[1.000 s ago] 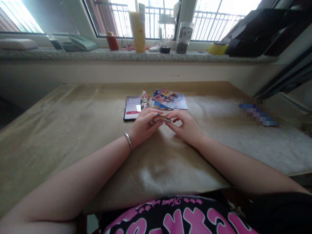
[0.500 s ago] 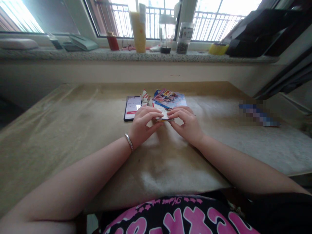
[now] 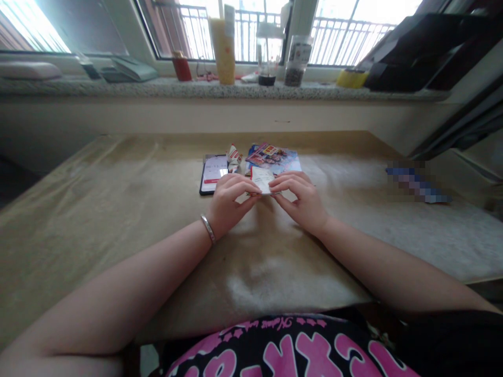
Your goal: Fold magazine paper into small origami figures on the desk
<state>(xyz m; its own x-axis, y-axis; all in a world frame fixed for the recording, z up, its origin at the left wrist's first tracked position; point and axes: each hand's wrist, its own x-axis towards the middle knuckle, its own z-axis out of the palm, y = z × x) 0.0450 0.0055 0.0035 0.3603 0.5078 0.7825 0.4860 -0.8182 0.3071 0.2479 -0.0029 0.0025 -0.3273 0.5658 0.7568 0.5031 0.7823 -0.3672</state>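
Observation:
Between my two hands is a small white sheet of printed paper (image 3: 263, 179) with a red edge, its near side folded. My left hand (image 3: 234, 196) pinches the near left part, thumb below and fingers on top. On the near right part, my right hand (image 3: 297, 198) grips the same way. Just behind the paper lie colourful printed packets (image 3: 275, 157), partly overlapped by it. A crumpled white and red wrapper (image 3: 234, 156) sits at the back left of the paper. Close to my left hand, a phone (image 3: 212, 175) lies with its screen lit.
A cloth-like cover spreads over the table (image 3: 129, 209). At the right lies a blurred blue strip (image 3: 417, 186). Several bottles and jars, among them a tall yellow container (image 3: 222, 52), stand on the stone windowsill (image 3: 137, 91) beyond the table.
The paper's far part now stands up more and shows more of its white face and red edge. Both hands have stayed almost in place, still gripping it.

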